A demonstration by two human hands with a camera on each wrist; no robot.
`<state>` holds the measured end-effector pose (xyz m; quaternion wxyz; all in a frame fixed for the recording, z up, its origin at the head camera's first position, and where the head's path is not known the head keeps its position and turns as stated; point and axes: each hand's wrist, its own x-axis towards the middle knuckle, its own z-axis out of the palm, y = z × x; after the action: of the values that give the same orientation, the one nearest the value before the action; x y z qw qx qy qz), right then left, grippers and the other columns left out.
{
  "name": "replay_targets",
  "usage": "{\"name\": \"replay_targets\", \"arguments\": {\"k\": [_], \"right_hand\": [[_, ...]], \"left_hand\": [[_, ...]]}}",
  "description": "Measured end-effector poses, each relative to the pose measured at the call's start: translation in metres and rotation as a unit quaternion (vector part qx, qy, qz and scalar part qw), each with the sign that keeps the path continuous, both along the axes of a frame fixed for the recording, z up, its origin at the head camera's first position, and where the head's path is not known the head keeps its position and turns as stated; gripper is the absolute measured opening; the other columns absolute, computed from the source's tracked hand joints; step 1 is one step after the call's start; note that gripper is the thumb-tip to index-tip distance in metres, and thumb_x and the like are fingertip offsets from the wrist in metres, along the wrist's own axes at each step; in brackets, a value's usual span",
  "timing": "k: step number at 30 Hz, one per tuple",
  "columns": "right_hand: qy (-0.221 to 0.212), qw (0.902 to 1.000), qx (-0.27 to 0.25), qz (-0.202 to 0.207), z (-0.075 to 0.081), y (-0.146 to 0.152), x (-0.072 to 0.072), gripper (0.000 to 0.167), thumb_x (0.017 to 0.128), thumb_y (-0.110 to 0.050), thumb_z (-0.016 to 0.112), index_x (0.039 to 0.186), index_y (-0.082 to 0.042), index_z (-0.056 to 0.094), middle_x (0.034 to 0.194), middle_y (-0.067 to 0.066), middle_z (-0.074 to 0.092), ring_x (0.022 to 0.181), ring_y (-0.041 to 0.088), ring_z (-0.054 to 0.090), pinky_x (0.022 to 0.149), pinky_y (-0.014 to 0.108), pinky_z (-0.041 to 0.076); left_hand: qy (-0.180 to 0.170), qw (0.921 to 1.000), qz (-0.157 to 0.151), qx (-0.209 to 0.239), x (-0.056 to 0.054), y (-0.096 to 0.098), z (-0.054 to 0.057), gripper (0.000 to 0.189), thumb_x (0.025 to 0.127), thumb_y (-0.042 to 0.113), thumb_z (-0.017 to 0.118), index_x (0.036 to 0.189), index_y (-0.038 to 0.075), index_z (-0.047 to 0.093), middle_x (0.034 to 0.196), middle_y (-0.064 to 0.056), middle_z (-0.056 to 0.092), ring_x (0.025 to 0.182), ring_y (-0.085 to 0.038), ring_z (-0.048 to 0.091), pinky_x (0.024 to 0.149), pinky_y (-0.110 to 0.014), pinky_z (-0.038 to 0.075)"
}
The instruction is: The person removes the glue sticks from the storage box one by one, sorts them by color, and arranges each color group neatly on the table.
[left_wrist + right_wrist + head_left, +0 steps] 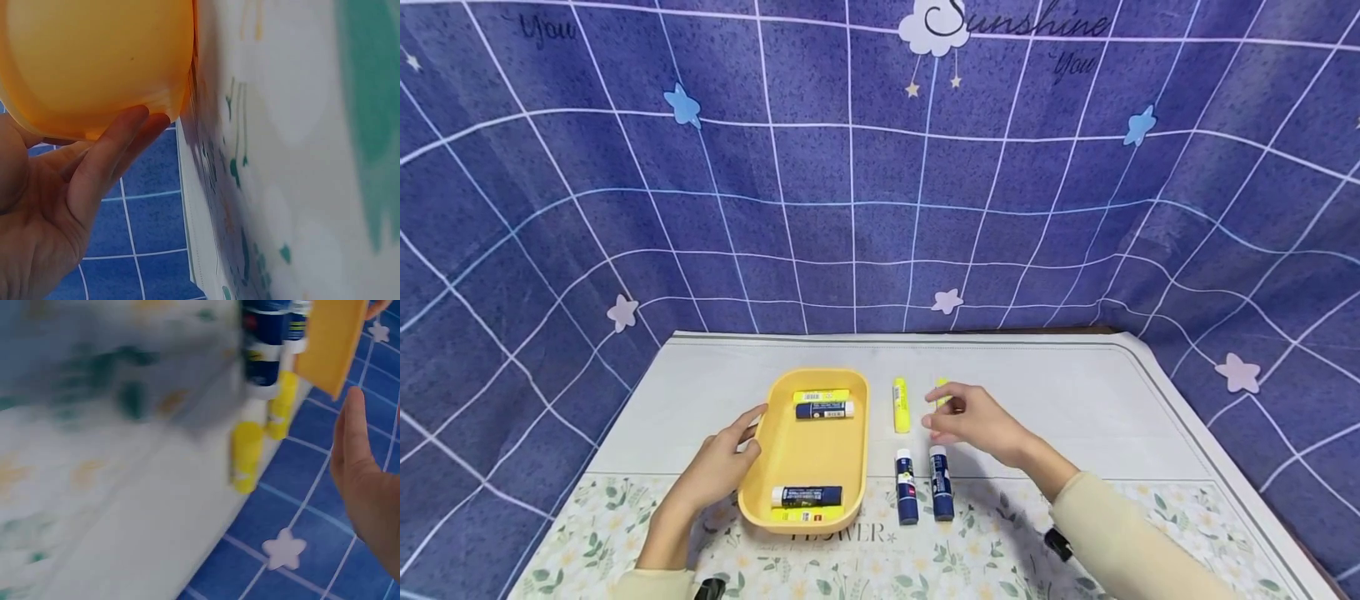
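Note:
My left hand (718,467) is at the left side of a yellow tray (820,458), and in the left wrist view its straight fingers (115,140) touch the outside wall. Inside the tray, a yellow highlighter (820,396) and a blue glue stick (822,410) lie at the far end; another glue stick (807,497) and highlighter (805,514) lie at the near end. My right hand (973,421), holding nothing, hovers over a highlighter (943,384) that it partly hides. A second highlighter (901,406) lies to its left. Two white-capped glue sticks (907,492) lie nearer me.
A pale table cover (1060,383) with a flowered front part lies under everything. Behind the table hangs a blue curtain (880,225) with a white grid and stars. The tray stands left of the loose sticks.

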<state>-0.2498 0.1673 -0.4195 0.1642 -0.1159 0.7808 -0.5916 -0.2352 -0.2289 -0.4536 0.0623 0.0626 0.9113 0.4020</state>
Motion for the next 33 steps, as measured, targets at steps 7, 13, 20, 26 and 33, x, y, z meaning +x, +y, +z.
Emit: {"name": "replay_targets", "arguments": {"k": [7, 13, 20, 26, 33], "right_hand": [[0.045, 0.9953, 0.018, 0.084, 0.013, -0.049, -0.015, 0.043, 0.095, -0.010, 0.072, 0.136, -0.004, 0.061, 0.113, 0.019, 0.071, 0.099, 0.017, 0.070, 0.091, 0.033, 0.060], [0.061, 0.9899, 0.031, 0.123, 0.015, -0.088, -0.024, 0.045, 0.092, -0.015, 0.078, 0.134, -0.010, 0.065, 0.117, 0.015, 0.072, 0.104, 0.017, 0.068, 0.092, 0.032, 0.058], [0.041, 0.9857, 0.010, 0.163, -0.001, -0.119, -0.030, 0.046, 0.089, -0.011, 0.080, 0.133, -0.015, 0.068, 0.111, 0.011, 0.072, 0.099, 0.012, 0.068, 0.089, 0.028, 0.058], [0.052, 0.9784, 0.035, 0.197, -0.014, -0.140, -0.029, 0.049, 0.087, -0.009, 0.082, 0.134, -0.013, 0.068, 0.102, 0.008, 0.073, 0.091, 0.011, 0.069, 0.083, 0.021, 0.056], [0.070, 0.9425, 0.168, 0.280, -0.013, -0.161, -0.024, 0.056, 0.086, -0.014, 0.083, 0.139, -0.015, 0.064, 0.092, -0.004, 0.073, 0.083, 0.005, 0.068, 0.079, 0.021, 0.054]], "left_hand": [[0.000, 1.0000, 0.006, -0.003, 0.001, 0.000, -0.005, 0.059, 0.104, 0.010, 0.047, 0.162, 0.011, 0.035, 0.148, -0.031, 0.055, 0.090, -0.020, 0.071, 0.065, -0.025, 0.054], [0.007, 0.9999, 0.010, -0.001, 0.001, 0.001, -0.006, 0.060, 0.103, 0.010, 0.047, 0.161, 0.010, 0.035, 0.147, -0.031, 0.055, 0.093, -0.020, 0.071, 0.066, -0.025, 0.054], [-0.004, 0.9999, 0.005, 0.011, 0.002, 0.002, -0.003, 0.060, 0.104, 0.009, 0.047, 0.162, 0.011, 0.034, 0.149, -0.033, 0.052, 0.071, -0.019, 0.068, 0.058, -0.027, 0.053], [0.002, 1.0000, 0.004, 0.001, 0.002, 0.002, -0.002, 0.059, 0.104, 0.009, 0.047, 0.161, 0.010, 0.035, 0.148, -0.033, 0.054, 0.085, -0.021, 0.070, 0.064, -0.026, 0.053], [0.005, 1.0000, 0.007, -0.005, 0.001, 0.001, -0.001, 0.059, 0.103, 0.009, 0.047, 0.161, 0.011, 0.036, 0.147, -0.033, 0.054, 0.082, -0.021, 0.069, 0.062, -0.026, 0.052]]}}
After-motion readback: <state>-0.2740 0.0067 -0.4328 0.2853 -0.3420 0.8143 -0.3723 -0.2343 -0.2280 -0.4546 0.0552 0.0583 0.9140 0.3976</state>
